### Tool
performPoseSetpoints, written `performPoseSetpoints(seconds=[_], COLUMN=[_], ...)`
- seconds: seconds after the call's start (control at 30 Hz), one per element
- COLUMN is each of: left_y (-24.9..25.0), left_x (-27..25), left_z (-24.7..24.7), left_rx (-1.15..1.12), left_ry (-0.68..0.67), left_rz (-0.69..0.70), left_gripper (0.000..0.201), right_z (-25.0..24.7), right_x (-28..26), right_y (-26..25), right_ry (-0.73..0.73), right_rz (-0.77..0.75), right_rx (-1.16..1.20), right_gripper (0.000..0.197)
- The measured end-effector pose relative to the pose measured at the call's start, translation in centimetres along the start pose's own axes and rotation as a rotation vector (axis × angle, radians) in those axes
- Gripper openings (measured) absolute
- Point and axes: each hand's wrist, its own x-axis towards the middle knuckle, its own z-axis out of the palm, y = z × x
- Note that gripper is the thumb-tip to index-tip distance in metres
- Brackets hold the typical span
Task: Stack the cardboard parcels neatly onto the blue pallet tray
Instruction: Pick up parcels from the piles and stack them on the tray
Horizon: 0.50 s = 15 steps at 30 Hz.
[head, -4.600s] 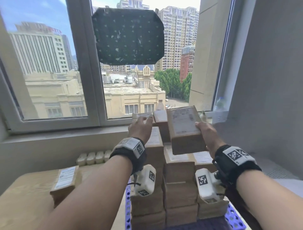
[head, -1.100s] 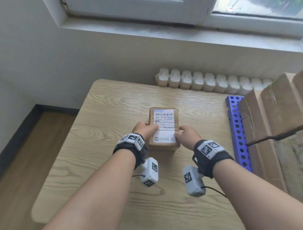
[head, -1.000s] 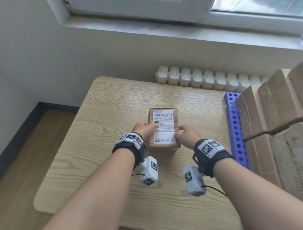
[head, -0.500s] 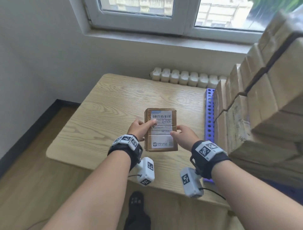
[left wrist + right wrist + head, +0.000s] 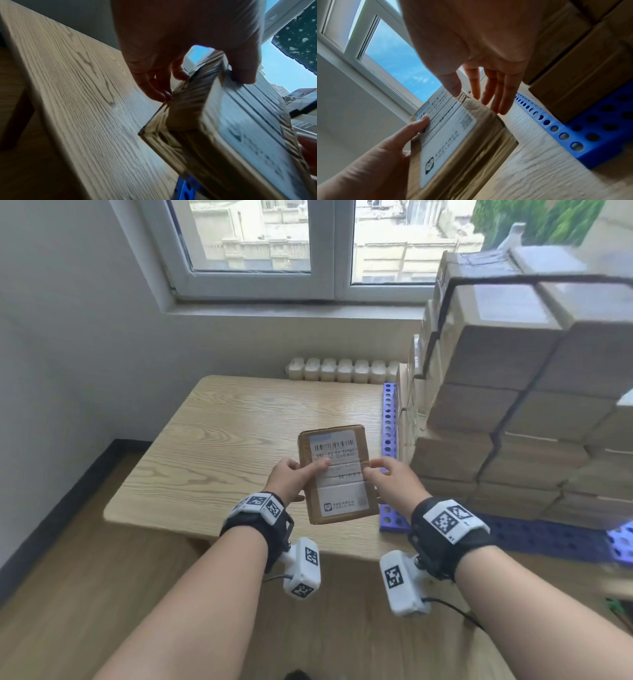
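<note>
Both hands hold a cardboard parcel (image 5: 337, 474) clear above a wooden table (image 5: 219, 440): the left hand (image 5: 291, 479) grips its left edge, thumb laid across the white shipping label (image 5: 337, 470) and fingers curled beneath, while the right hand (image 5: 394, 477) rests its thumb on the right edge with the other fingers nearly straight down that side. The parcel is tilted, label up, just beside the blue pallet tray (image 5: 389, 419), whose perforated rim runs along the table's right side. On the tray stands a stack of cardboard parcels (image 5: 496, 412), several layers high and stepped. Behind the table a white radiator (image 5: 342, 369) sits against a pale wall below a white-framed window (image 5: 329, 248) showing buildings and trees. Wood flooring (image 5: 68, 594) lies on the near side. The stack's right part runs out of frame and its top is blurred; most label print is unreadable; both wrist views are smeared by motion
</note>
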Motion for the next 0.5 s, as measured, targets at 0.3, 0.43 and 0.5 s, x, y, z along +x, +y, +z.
performPoseSetpoints(seconds=[0.3,0.43,0.5], left_y=[3.3,6.5,8.7], left_x=[-3.2,-4.7,-6.1], left_z=[1.6,2.6,3.0], left_rx=[-0.151,-0.154,-0.112], left_ry=[-0.196,-0.272,-0.292], left_rz=[0.136,0.243,0.310], left_gripper=[0.049,0.067,0.076], right_z=[-3.5,-5.4,-6.7], right_x=[-5.6,-7.9,-9.3], right_y=[-1.0,-2.4,-3.2], right_ry=[0.197,0.251,0.266], right_rz=[-0.103,-0.202,-0.255], right_rx=[0.334,0.452,0.527], right_gripper=[0.017,0.039,0.052])
